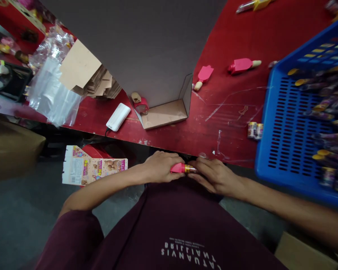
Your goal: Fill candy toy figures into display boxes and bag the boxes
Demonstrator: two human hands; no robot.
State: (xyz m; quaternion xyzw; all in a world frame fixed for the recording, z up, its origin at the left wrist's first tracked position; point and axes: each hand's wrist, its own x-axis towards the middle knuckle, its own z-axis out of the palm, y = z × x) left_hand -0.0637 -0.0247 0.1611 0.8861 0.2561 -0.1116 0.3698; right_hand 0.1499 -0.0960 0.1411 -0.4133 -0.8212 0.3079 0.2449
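Observation:
In front of my waist, just below the table edge, both hands meet on a small pink-ended tube. My left hand is closed around its pink plastic end. At the other end, which has a yellow band and looks clear, the fingers of my right hand are closed. The fingers hide part of the tube, so I cannot tell how its parts are joined. On the table beyond lie a pink toy piece with a pale tip and a similar pink piece. Two small labelled tubes stand beside the blue basket.
A blue basket holding many dark wrapped tubes stands on the right. A large grey cardboard panel rises mid-table. Leftward are a white power bank, cardboard pieces and clear plastic bags. A printed carton sits below the edge.

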